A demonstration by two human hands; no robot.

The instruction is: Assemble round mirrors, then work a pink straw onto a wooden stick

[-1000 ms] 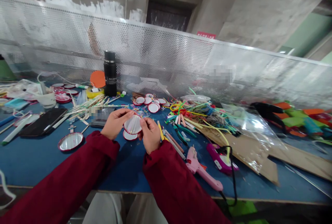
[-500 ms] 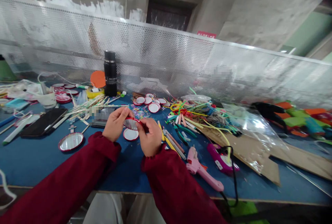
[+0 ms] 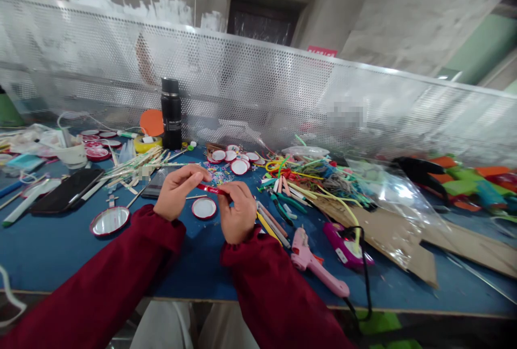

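Between my two hands is a red jar lid (image 3: 210,189), turned nearly edge-on, with white lettering on its rim. My left hand (image 3: 175,190) pinches its left side with the thumb and fingers. Closed on its right end is my right hand (image 3: 237,210). On the table just below lies a round, red-rimmed lid (image 3: 204,208), pale face up. A larger red-rimmed disc (image 3: 110,221) with a shiny face rests left of my left forearm. Several small red-rimmed lids (image 3: 239,167) lie beyond my hands, near scattered colourful small bits (image 3: 220,175).
A pink glue gun (image 3: 313,265) and purple device (image 3: 347,246) with a black cord lie to the right. Pliers (image 3: 280,208) and pens sit nearer. Left are a black phone (image 3: 67,192) and sticks (image 3: 129,171). A black bottle (image 3: 172,117) stands before the perforated metal panel (image 3: 262,90).
The lid in my hands has tilted from showing its pale inner face to nearly edge-on. My left hand has shifted slightly left, with its fingers stretched further over the lid.
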